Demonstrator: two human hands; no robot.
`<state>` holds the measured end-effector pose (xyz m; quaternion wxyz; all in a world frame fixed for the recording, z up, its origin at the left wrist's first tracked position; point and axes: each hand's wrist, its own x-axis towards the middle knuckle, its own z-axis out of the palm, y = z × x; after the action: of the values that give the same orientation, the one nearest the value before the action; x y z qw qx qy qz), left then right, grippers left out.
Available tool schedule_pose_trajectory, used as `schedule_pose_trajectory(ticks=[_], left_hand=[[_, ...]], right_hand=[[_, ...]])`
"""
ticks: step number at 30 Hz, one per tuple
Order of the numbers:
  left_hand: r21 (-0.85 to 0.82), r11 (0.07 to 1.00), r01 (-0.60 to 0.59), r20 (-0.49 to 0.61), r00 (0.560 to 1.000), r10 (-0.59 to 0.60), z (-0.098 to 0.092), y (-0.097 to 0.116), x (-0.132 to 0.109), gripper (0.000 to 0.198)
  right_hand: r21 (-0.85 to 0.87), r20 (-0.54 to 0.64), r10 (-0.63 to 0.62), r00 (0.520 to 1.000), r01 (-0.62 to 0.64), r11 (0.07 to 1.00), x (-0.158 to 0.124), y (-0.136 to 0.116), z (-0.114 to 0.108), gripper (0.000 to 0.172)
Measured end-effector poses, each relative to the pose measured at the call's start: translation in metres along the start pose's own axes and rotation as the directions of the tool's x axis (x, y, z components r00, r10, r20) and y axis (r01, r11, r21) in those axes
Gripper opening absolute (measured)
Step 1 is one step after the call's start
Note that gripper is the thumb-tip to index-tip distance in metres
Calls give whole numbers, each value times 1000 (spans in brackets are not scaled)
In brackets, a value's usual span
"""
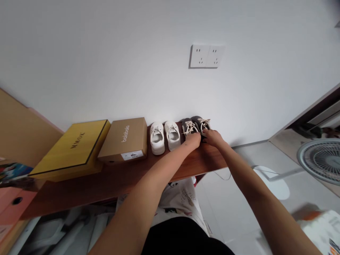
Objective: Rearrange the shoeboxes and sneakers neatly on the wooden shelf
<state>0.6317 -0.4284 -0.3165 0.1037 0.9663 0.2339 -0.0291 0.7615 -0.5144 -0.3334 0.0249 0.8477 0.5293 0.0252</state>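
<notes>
Shoelaces (205, 123), pale and tied, top the dark shoes at your hands, near the wall on the wooden shelf (114, 183). Your left hand (193, 139), fingers curled, touches the back of the left dark shoe (187, 124); your right hand (213, 137), just beside it, touches the right dark shoe (197, 121). Hidden fingertips mean you cannot tell how firmly either grips. Left of them stand white shoes (157, 146), then a brown box (124, 136) and a yellow box (71, 147), both closed, contents unseen.
</notes>
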Motion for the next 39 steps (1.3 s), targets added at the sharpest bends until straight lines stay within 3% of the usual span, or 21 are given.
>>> schedule_pose_trajectory(ticks=[10,16,20,22,24,26,28,29,31,32,34,35,37,39], left_hand=[[29,998,-53,-90,994,55,1,-3,3,32],[-30,992,-126,-306,946,111,-9,-14,-20,38],[-153,969,-192,-426,898,110,-38,-37,-59,43],[-245,942,-229,-493,866,82,-47,-56,-94,44],[-366,897,-248,-539,842,13,-43,-81,-137,41],[-508,833,-219,-544,831,-114,-24,-111,-184,36],[-646,754,-118,-498,814,-299,3,-145,-230,28],[-702,710,-54,-475,779,-410,17,-163,-250,24],[-815,579,28,-438,623,-648,38,-204,-285,23],[-872,488,38,-406,503,-763,43,-225,-299,25],[-957,285,-56,-290,243,-926,42,-268,-320,29],[-975,183,-126,-203,160,-966,36,-287,-328,31],[-971,3,-238,-25,88,-996,19,-320,-337,33],[-941,-164,-296,148,74,-986,2,-345,-341,34]], right_hand=[[-13,-25,-1,1000,1,1000,-1,-8,4,36],[124,-259,38,965,-6,992,-10,-22,-15,35],[350,-452,-2,892,179,919,-20,-46,-45,36],[490,-511,17,860,275,827,-32,-69,-53,34],[675,-493,83,866,320,665,-49,-103,-47,35],[879,-367,159,917,285,383,-68,-150,-29,40],[989,-143,179,973,136,54,-85,-203,-5,43],[994,-6,156,988,23,-109,-91,-231,6,43],[895,258,20,966,-231,-382,-96,-281,20,41],[814,355,-66,932,-343,-469,-93,-302,23,38],[662,509,-168,845,-508,-551,-80,-337,19,32],[608,565,-182,804,-556,-567,-71,-351,14,32],[549,652,-161,741,-607,-575,-50,-373,3,40],[538,693,-115,712,-616,-576,-32,-388,-6,53]])
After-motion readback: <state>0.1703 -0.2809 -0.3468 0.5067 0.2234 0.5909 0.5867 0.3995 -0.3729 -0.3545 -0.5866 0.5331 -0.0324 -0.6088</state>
